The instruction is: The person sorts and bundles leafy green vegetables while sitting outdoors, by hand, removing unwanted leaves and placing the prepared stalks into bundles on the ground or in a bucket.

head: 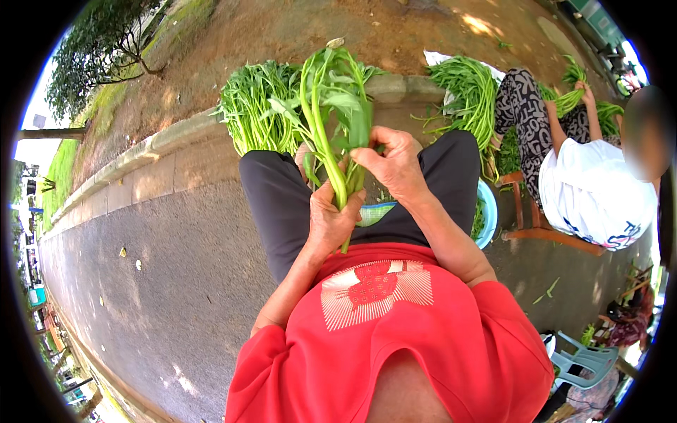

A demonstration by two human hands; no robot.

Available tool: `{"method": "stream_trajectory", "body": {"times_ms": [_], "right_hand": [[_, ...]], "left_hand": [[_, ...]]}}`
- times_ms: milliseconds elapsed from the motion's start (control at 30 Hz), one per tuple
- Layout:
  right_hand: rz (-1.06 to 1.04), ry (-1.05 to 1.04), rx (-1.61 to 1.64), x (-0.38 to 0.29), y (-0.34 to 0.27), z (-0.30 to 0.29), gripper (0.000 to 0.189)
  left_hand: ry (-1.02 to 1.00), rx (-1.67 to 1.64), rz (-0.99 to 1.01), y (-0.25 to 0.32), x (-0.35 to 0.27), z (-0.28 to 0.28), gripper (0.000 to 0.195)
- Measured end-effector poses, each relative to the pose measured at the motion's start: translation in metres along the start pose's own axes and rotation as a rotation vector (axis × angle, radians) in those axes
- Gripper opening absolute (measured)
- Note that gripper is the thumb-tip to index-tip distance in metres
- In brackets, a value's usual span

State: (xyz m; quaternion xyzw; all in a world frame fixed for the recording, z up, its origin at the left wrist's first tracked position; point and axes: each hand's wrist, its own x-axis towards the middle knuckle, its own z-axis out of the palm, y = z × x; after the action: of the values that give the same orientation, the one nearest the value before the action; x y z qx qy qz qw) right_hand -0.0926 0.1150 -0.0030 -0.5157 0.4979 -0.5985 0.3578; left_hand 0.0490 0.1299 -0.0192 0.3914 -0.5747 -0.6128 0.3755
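Note:
My left hand point(336, 217) grips a small bunch of long-stemmed leafy greens point(338, 180), which look like water spinach, around the lower stems above my lap. The leafy tops point away from me, and some bend over. Beside the bunch, my right hand point(394, 164) has its thumb and forefinger pinched on a leaf at the bunch's right side. Beyond my left knee a thick pile of the same greens point(259, 111) leans by the kerb. Partly hidden between my thighs lies a green and white checked cloth point(376, 214).
A light-blue basin point(491, 214) with leaves in it stands beside my right thigh. To my right, a seated person point(595, 190) on a wooden chair point(550, 238) handles greens. Another heap of greens point(465, 87) lies at the concrete kerb point(407, 89). Farther back is a plastic chair point(587, 365).

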Motion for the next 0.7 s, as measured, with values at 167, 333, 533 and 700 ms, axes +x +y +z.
{"method": "stream_trajectory", "body": {"times_ms": [167, 333, 533, 700], "right_hand": [[0.237, 0.070, 0.400, -0.010, -0.008, 0.001, 0.004], [0.383, 0.003, 0.772, -0.008, -0.002, -0.013, 0.013], [0.374, 0.070, 0.939, -0.003, 0.013, -0.030, 0.013], [0.321, 0.192, 0.960, -0.002, 0.017, -0.047, 0.010]], "left_hand": [[-0.042, -0.141, -0.030, 0.003, 0.000, 0.001, 0.028], [-0.048, -0.143, -0.049, 0.005, -0.002, 0.000, 0.028], [-0.100, -0.267, -0.128, 0.000, -0.004, -0.011, 0.028], [-0.134, -0.300, -0.119, -0.001, -0.004, -0.014, 0.022]]}}
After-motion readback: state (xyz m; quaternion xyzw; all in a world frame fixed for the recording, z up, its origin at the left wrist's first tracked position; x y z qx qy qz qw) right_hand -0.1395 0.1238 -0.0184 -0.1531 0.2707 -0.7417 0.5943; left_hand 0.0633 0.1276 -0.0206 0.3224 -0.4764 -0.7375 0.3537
